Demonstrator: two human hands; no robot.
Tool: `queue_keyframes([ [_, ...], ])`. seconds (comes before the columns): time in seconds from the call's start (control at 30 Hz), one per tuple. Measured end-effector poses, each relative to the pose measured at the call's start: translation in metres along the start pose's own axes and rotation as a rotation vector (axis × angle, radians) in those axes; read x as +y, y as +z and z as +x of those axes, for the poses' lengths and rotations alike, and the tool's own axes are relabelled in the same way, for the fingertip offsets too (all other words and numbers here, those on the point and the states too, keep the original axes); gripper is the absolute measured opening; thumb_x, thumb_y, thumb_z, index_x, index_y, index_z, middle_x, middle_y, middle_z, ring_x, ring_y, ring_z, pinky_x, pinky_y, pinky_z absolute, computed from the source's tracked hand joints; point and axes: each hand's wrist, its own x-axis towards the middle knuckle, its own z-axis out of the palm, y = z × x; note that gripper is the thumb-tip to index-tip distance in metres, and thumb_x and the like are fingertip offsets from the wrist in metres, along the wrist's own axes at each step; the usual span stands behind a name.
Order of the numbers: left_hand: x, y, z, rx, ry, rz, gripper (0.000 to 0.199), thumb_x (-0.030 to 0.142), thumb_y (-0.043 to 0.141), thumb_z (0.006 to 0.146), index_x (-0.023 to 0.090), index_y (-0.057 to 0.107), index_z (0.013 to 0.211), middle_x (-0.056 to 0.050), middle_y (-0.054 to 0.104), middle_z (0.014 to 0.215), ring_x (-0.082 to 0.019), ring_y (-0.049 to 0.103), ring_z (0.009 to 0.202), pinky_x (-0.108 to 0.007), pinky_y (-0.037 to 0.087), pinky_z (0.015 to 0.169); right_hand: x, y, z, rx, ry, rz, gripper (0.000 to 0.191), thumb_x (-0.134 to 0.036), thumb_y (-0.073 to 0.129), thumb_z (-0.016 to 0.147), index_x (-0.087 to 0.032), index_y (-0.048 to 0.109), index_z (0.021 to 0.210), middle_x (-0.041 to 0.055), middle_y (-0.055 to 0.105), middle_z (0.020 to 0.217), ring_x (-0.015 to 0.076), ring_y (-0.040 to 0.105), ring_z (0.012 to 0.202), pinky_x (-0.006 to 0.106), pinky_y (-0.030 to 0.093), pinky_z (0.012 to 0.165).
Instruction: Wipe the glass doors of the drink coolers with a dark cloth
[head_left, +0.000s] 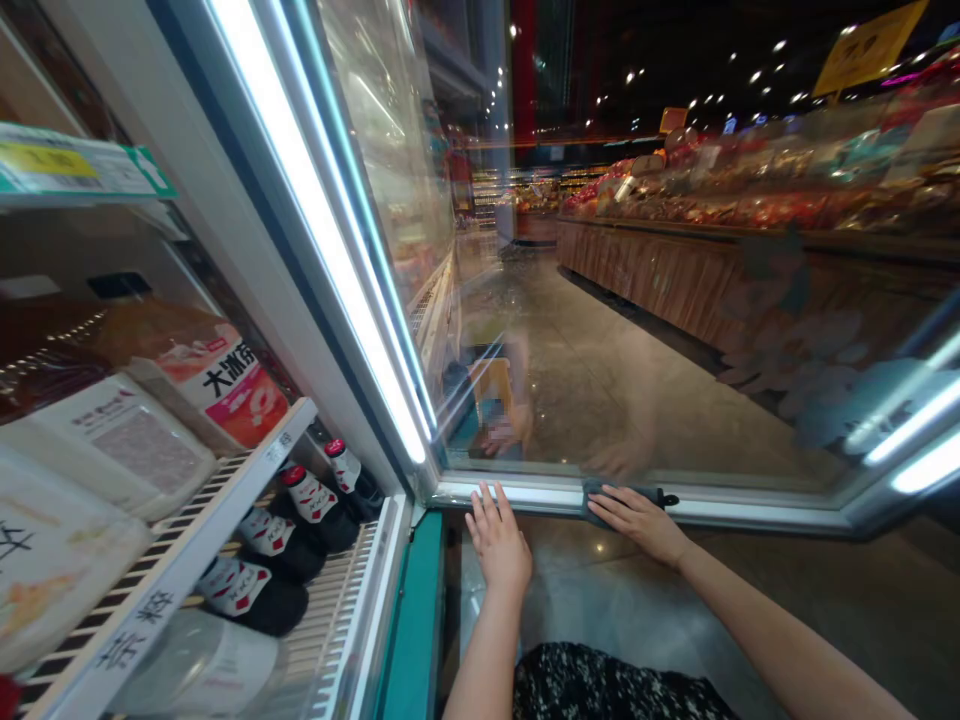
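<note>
Head view: a dark pad [594, 484] is laid partway along the lower rail [739, 514] of an open glass door [600, 380]. It is covered by the right hand [646, 522]; whether it is gripped or only pressed cannot be told. The left hand [501, 550] is empty, its fingers spread on the rail. How much has been done or left cannot be judged. Beside the door, dark bottles [311, 505] are shelved; beyond the glass, wood-fronted displays [652, 270] are set on a shiny floor [570, 350].

Tube glare; dim bkgd; blurry
</note>
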Motion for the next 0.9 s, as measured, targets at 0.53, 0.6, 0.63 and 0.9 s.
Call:
queue_keyframes([
  [0.53, 0.024, 0.016, -0.003, -0.054, 0.127, -0.002, 0.089, 0.008, 0.055, 0.083, 0.015, 0.017, 0.163, -0.019, 0.020, 0.169, -0.034, 0.016, 0.157, -0.056, 0.025, 0.124, -0.050, 0.018, 0.084, -0.007, -0.013, 0.072, 0.049, -0.014, 0.050, 0.100, -0.030, 0.053, 0.146, 0.0029, 0.064, 0.144, 0.0196, 0.054, 0.136, 0.039, 0.049, 0.108],
  [0.6, 0.033, 0.018, -0.003, -0.052, 0.147, -0.008, 0.092, 0.008, 0.056, 0.082, 0.017, 0.015, 0.163, -0.019, 0.020, 0.169, -0.033, 0.017, 0.157, -0.055, 0.025, 0.124, -0.034, 0.011, 0.057, -0.006, 0.001, 0.035, 0.050, -0.012, 0.049, 0.099, -0.030, 0.054, 0.146, 0.0024, 0.065, 0.142, 0.0192, 0.055, 0.135, 0.039, 0.048, 0.108],
  [0.63, 0.038, 0.020, -0.004, -0.054, 0.157, -0.010, 0.094, 0.008, 0.057, 0.081, 0.019, 0.013, 0.163, -0.018, 0.020, 0.169, -0.033, 0.017, 0.157, -0.055, 0.025, 0.124, -0.025, 0.007, 0.044, -0.005, 0.012, 0.013, 0.050, -0.011, 0.049, 0.099, -0.030, 0.055, 0.145, 0.0021, 0.065, 0.142, 0.0194, 0.056, 0.134, 0.039, 0.048, 0.107],
  [0.9, 0.090, 0.036, -0.012, -0.109, 0.356, -0.019, 0.098, 0.007, 0.058, 0.079, 0.023, 0.011, 0.164, -0.015, 0.018, 0.170, -0.031, 0.015, 0.157, -0.053, 0.025, 0.125, 0.030, -0.033, -0.056, -0.068, 0.219, -0.135, 0.051, -0.012, 0.052, 0.096, -0.033, 0.059, 0.142, 0.0014, 0.068, 0.137, 0.0226, 0.059, 0.126, 0.039, 0.049, 0.102],
])
